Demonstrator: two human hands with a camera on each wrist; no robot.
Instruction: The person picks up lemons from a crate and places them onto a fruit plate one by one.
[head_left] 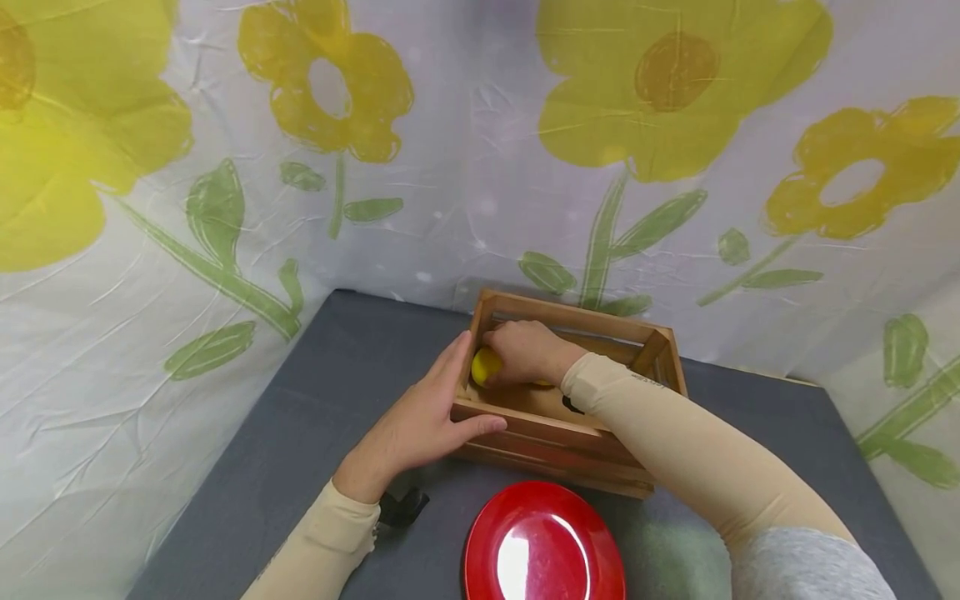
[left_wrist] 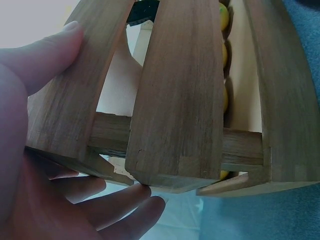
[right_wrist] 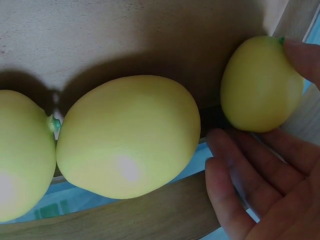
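Observation:
A slatted wooden crate [head_left: 555, 446] stands towards the back of the table. My left hand [head_left: 427, 425] lies around its near-left corner, fingers extended along the end and thumb on the front slat [left_wrist: 175, 90]. Inside the crate, at its left end, my right hand [head_left: 525, 350] pinches a yellow lemon [head_left: 485, 367]. The right wrist view shows the thumb near this lemon's green stem [right_wrist: 282, 40] and fingers below it. Another lemon [right_wrist: 130, 137] lies beside it along the crate's side, with one more at the frame's left edge. My right hand and forearm hide part of the interior.
A shiny red plate [head_left: 543, 542] lies on the dark grey table [head_left: 375, 350], in front of the crate. Behind and at the sides hangs a white sheet [head_left: 465, 167] with yellow flowers. The crate's slatted walls surround my right hand.

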